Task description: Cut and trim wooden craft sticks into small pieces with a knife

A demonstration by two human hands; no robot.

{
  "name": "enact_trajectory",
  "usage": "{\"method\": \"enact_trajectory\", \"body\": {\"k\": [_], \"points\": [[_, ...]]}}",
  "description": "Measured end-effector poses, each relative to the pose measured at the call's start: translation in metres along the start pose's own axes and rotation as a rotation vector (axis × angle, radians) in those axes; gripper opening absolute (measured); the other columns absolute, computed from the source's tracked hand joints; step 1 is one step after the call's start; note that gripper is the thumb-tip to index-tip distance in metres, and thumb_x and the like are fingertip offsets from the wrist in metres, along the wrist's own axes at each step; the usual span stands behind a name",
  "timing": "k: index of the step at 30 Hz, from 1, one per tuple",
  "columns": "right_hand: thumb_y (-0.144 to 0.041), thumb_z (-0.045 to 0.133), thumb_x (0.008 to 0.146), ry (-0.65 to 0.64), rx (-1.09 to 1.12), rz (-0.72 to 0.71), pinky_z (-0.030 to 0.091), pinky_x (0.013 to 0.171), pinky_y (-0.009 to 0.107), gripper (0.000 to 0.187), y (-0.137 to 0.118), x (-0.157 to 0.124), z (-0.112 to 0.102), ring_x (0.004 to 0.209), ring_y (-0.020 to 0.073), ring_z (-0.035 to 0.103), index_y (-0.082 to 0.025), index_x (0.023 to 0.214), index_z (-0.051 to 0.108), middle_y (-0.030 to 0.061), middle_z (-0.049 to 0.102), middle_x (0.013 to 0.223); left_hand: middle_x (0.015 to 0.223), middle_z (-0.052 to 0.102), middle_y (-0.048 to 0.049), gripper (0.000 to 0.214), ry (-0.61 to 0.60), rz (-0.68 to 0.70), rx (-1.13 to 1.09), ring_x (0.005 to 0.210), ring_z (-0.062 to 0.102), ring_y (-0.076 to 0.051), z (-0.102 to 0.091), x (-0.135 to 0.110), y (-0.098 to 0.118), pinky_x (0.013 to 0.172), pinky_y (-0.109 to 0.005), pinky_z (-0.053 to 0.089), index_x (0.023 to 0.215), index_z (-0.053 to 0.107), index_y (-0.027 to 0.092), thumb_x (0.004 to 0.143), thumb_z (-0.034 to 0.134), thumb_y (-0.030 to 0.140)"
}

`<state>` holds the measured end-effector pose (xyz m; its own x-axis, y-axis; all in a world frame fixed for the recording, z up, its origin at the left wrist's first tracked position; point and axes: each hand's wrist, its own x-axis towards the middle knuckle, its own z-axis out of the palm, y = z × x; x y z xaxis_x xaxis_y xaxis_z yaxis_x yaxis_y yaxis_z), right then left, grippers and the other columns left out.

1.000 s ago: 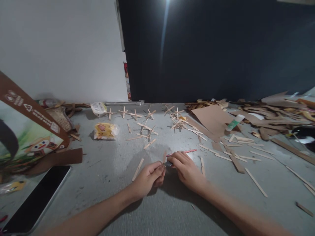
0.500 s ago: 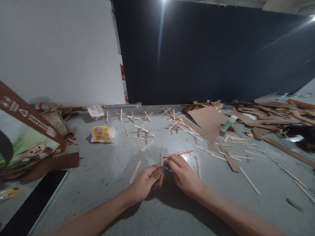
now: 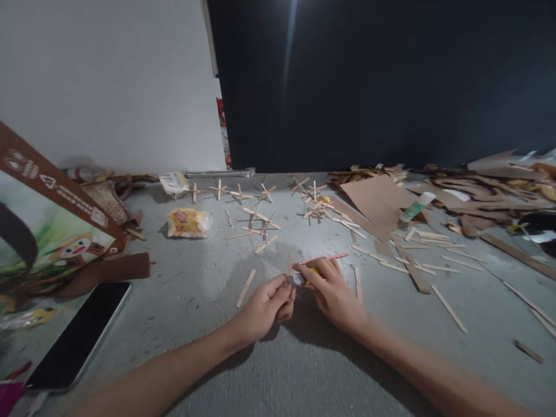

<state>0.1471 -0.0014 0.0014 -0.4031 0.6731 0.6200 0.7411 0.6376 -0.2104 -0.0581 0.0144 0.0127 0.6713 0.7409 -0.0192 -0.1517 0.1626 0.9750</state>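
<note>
My left hand (image 3: 263, 306) and my right hand (image 3: 330, 289) meet low on the grey floor, fingers curled. Between their fingertips sits a small object (image 3: 300, 280) with a silvery and a yellow part; I cannot name it. My right hand grips it, and my left fingertips pinch at its left end. An upright wooden stick (image 3: 289, 266) stands just behind the fingers. A red pencil (image 3: 330, 257) lies right behind my right hand. Loose wooden sticks (image 3: 245, 288) lie to the left and right (image 3: 357, 283) of my hands.
Glued stick crosses (image 3: 260, 217) litter the floor ahead. Cardboard sheets (image 3: 376, 202), scraps and a green-white glue stick (image 3: 417, 207) lie at the right. A yellow packet (image 3: 189, 222), a printed bag (image 3: 52, 237) and a dark phone (image 3: 80, 336) lie at the left. White wall and black panel behind.
Both hands stay together on the small object; a yellow part of it now shows by my right fingers. The view has shifted slightly.
</note>
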Motion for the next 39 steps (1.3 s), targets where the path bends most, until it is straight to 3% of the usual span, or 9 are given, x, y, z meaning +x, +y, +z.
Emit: {"method": "enact_trajectory", "body": {"k": [6, 11, 16, 20, 25, 31, 35, 39], "points": [[-0.004, 0.046, 0.101, 0.002, -0.084, 0.014, 0.047, 0.088, 0.043, 0.067, 0.0, -0.002, -0.002, 0.097, 0.0277, 0.059, -0.033, 0.161, 0.043, 0.0104, 0.064, 0.108, 0.052, 0.034, 0.0123, 0.057, 0.049, -0.03, 0.045, 0.047, 0.029, -0.008, -0.002, 0.002, -0.001, 0.053, -0.024, 0.029, 0.082, 0.046, 0.022, 0.092, 0.052, 0.079], [-0.011, 0.052, 0.103, 0.071, -0.18, 0.081, 0.046, 0.089, 0.047, 0.061, 0.005, -0.003, -0.004, 0.095, 0.0283, 0.058, -0.035, 0.158, 0.048, 0.0102, 0.063, 0.106, 0.052, 0.036, 0.0113, 0.054, 0.062, -0.055, 0.099, 0.047, 0.029, -0.009, -0.001, -0.001, -0.002, 0.051, -0.024, 0.025, 0.084, 0.048, 0.022, 0.095, 0.049, 0.075], [-0.018, 0.05, 0.107, 0.121, 0.089, 0.169, 0.052, 0.078, 0.037, 0.033, 0.0, -0.003, -0.012, 0.086, 0.0235, 0.064, -0.024, 0.135, 0.065, 0.0087, 0.068, 0.098, 0.053, 0.036, 0.0108, 0.053, 0.063, -0.07, 0.095, 0.049, 0.029, -0.01, 0.0, -0.003, -0.004, 0.052, -0.025, 0.025, 0.085, 0.048, 0.022, 0.096, 0.048, 0.074], [-0.028, 0.065, 0.101, 0.039, 0.389, 0.345, 0.05, 0.063, 0.029, 0.01, -0.016, 0.005, -0.016, 0.065, 0.0165, 0.062, -0.022, 0.102, 0.073, 0.003, 0.072, 0.084, 0.059, 0.039, 0.0086, 0.048, 0.044, -0.051, 0.179, 0.053, 0.032, -0.01, 0.0, -0.005, -0.003, 0.055, -0.026, 0.027, 0.084, 0.049, 0.022, 0.1, 0.048, 0.067], [-0.036, 0.067, 0.097, -0.07, 0.678, 0.582, 0.046, 0.059, 0.027, 0.027, -0.031, 0.016, -0.019, 0.059, 0.0145, 0.055, -0.021, 0.074, 0.068, -0.0012, 0.064, 0.064, 0.063, 0.04, 0.007, 0.043, -0.026, -0.049, 0.291, 0.056, 0.033, -0.011, 0.0, -0.008, 0.0, 0.057, -0.027, 0.027, 0.085, 0.05, 0.021, 0.105, 0.044, 0.058], [-0.051, 0.068, 0.095, -0.002, 0.698, 0.669, 0.044, 0.062, 0.028, 0.039, -0.027, 0.013, -0.016, 0.067, 0.0167, 0.055, -0.02, 0.073, 0.067, 0.0014, 0.063, 0.07, 0.064, 0.04, 0.0071, 0.045, 0.01, -0.038, 0.26, 0.056, 0.034, -0.011, -0.002, -0.006, -0.003, 0.056, -0.026, 0.028, 0.085, 0.05, 0.021, 0.105, 0.042, 0.061], [-0.056, 0.068, 0.094, 0.009, 0.676, 0.673, 0.042, 0.059, 0.028, 0.042, -0.027, 0.012, -0.015, 0.063, 0.016, 0.052, -0.019, 0.074, 0.069, 0.0015, 0.063, 0.068, 0.06, 0.039, 0.0081, 0.05, 0.032, -0.042, 0.256, 0.054, 0.033, -0.011, -0.001, -0.006, -0.005, 0.054, -0.025, 0.028, 0.085, 0.05, 0.021, 0.103, 0.042, 0.067], [-0.05, 0.064, 0.096, 0.04, 0.595, 0.612, 0.043, 0.058, 0.028, 0.036, -0.029, 0.013, -0.018, 0.06, 0.0158, 0.054, -0.02, 0.076, 0.072, 0.0019, 0.066, 0.067, 0.055, 0.037, 0.0095, 0.051, 0.071, -0.017, 0.196, 0.05, 0.032, -0.01, -0.003, -0.003, -0.008, 0.052, -0.025, 0.028, 0.084, 0.048, 0.022, 0.102, 0.042, 0.069]]}}
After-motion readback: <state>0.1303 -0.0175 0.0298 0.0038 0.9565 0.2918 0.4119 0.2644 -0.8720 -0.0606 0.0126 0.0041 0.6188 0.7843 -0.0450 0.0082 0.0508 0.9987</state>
